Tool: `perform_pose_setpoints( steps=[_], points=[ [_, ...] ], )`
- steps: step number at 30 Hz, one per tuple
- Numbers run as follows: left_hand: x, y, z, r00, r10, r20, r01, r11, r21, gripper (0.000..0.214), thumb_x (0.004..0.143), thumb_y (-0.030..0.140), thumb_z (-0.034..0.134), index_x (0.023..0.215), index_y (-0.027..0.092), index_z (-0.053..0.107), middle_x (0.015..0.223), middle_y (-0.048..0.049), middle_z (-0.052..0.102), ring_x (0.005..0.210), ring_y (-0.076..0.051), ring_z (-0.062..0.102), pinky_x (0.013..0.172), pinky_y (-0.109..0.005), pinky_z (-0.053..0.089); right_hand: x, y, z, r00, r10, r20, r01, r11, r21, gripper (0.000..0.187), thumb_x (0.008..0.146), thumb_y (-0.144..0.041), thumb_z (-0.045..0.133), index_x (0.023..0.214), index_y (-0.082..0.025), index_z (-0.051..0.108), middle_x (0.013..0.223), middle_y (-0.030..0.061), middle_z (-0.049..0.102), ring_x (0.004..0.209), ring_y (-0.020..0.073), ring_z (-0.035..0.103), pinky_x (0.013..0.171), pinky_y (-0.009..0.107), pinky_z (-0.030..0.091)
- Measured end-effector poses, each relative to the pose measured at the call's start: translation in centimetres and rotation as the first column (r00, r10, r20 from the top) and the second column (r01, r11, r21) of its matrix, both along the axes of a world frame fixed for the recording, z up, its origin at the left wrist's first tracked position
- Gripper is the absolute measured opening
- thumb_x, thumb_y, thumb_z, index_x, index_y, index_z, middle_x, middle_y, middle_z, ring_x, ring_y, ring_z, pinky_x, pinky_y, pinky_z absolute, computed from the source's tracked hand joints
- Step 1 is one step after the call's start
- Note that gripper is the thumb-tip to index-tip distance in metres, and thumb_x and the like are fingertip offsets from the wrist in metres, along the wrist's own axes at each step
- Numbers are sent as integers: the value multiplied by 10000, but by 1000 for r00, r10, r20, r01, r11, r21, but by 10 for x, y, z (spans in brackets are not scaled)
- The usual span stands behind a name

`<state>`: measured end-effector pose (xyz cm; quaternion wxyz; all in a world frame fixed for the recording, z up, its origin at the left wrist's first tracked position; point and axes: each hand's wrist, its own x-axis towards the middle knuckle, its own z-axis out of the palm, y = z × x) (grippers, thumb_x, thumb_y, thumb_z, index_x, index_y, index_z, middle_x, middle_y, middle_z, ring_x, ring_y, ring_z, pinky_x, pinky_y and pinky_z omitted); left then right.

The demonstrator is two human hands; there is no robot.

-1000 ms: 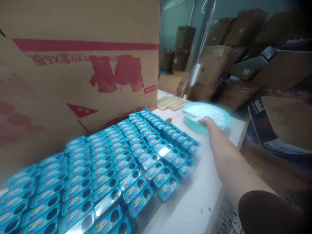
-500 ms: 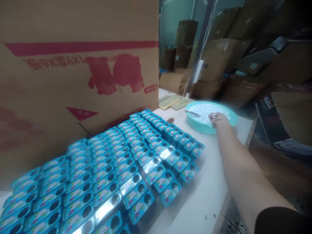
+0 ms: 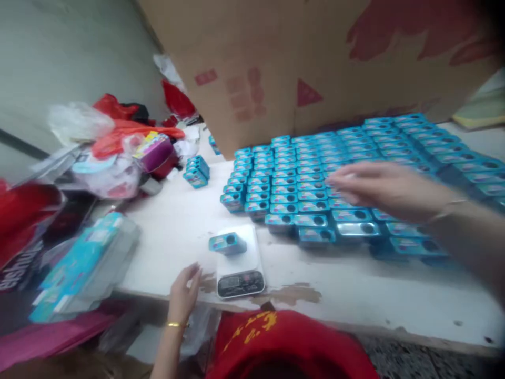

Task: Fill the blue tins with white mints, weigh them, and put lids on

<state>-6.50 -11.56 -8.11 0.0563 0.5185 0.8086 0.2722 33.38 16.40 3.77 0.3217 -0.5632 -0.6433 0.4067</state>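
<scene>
- The bench (image 3: pixel 169 237) carries a large carton (image 3: pixel 268 63) behind rows of blue containers (image 3: pixel 284 189).
- One blue container (image 3: pixel 228 243) rests on the scale (image 3: pixel 252 255).
- Your left hand (image 3: pixel 185 287) is beside the scale, thumb and fingers parted.
- Your right hand (image 3: pixel 366 184) is above the rows; blur means you cannot tell its grip.

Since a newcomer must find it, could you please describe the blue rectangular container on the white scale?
Find the big brown cardboard box at the back of the white table. In front of it, by the table's near edge, lies a flat white digital scale. The blue rectangular container is on that; its lookalikes stand on the table itself.
</scene>
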Motion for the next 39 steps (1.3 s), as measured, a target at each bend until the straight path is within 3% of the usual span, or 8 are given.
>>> perform_pose_setpoints(
  steps=[3,6,13,22,26,29,33,39],
  points=[
    [4,-2,-26,999,23,38,-26,998,60,347,856,464,484,1019,183,606,1014,-105,677,905,-236,652,855,-399,522,-82,-48,29,842,522,-137,-538,832,-138,177,792,-337,627,776,-180,707,500,-8,547,469,106,475,475,254,370],
    [7,-6,-41,997,15,69,-23,993,119,313,868,429,479,1024,185,598,1039,-108,660,991,-243,620,908,-413,493,-151,-72,21,750,661,9,-659,748,-81,146,804,-184,565,737,-170,694,506,-20,555,470,107,502,507,246,391],
    [10,-10,-54,994,1,106,-24,977,211,267,896,368,451,1043,180,571,986,-93,622,935,-214,592,851,-383,493,-213,-79,-16,598,626,500,-760,642,106,165,733,-48,581,672,-171,673,767,67,676,749,194,601,666,281,418],
    [14,-4,-60,1000,13,-8,-11,970,245,234,896,320,463,1021,163,583,901,-79,605,848,-191,566,805,-352,471,-217,-90,-2,422,608,673,-817,577,-9,204,727,40,532,755,-128,646,890,131,656,782,198,585,645,278,398],
    [16,-3,-60,999,22,-37,-12,965,262,219,890,303,476,1004,160,597,888,-79,614,815,-179,567,784,-328,466,-208,-88,7,564,659,497,-752,659,-21,157,778,-17,533,760,-132,638,792,78,643,729,152,572,655,261,408],
    [17,-3,-60,999,24,-44,-11,964,266,201,888,277,482,1001,158,598,874,-74,612,803,-174,561,771,-317,463,-191,-83,10,748,658,81,-637,747,-189,92,836,-157,548,784,-143,623,582,-4,562,514,92,489,516,226,382],
    [18,-2,-60,998,37,-46,-24,964,263,193,881,273,498,1000,158,598,872,-70,604,802,-171,557,771,-312,459,-165,-75,2,832,419,-363,-551,695,-461,98,823,-213,595,786,-125,614,640,16,594,476,60,472,427,195,355],
    [20,0,-59,997,41,-59,-24,965,263,171,873,245,511,986,149,597,847,-65,595,787,-168,544,760,-302,451,-151,-71,-11,856,377,-353,-514,690,-510,104,768,-197,673,811,-117,621,682,42,641,504,65,526,419,178,391]
  ],
)
